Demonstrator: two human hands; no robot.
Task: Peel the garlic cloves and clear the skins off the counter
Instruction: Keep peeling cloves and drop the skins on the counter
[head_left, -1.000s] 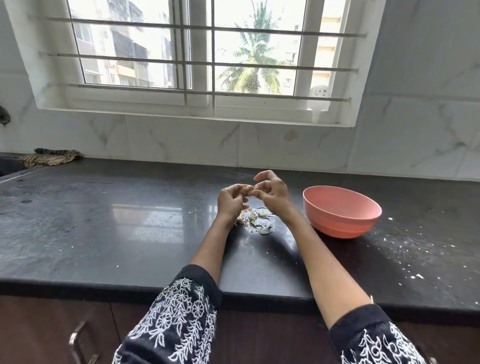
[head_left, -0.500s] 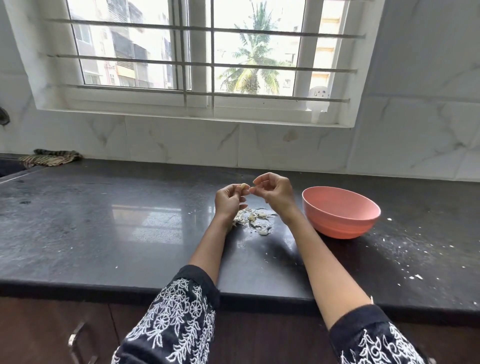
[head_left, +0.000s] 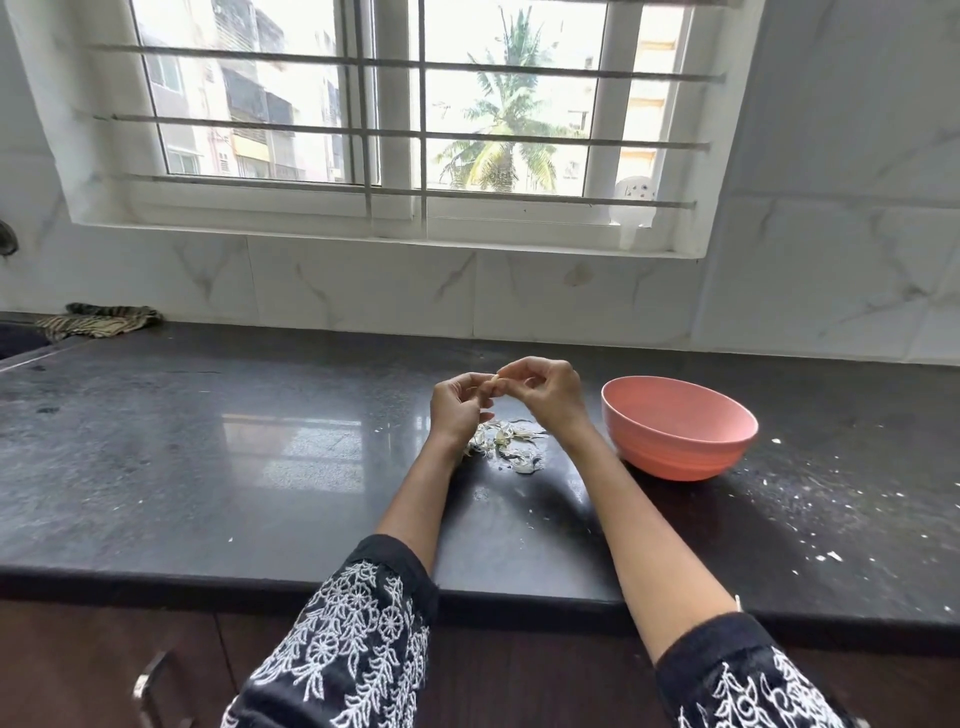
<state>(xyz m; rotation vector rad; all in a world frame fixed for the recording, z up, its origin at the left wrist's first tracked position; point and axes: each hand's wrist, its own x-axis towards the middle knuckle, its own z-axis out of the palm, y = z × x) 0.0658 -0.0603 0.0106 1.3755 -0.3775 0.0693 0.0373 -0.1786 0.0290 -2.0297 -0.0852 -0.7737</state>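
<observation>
Pinching garlic clove (head_left: 492, 385): left hand (head_left: 457, 408) and right hand (head_left: 545, 392) grips curled on it | above skins (head_left: 506, 446) on table (head_left: 208, 467) | fingertips closer than before

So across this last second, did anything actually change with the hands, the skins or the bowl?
Barely. Both hands, left hand and right hand, stay raised above the skin pile, fingertips meeting on a small garlic clove; only the fingers shifted slightly as they work it. Nothing was picked up or dropped. The pink bowl and the cloth kept their places.

Black sleeves (head_left: 363, 644), white floral embroidery
</observation>
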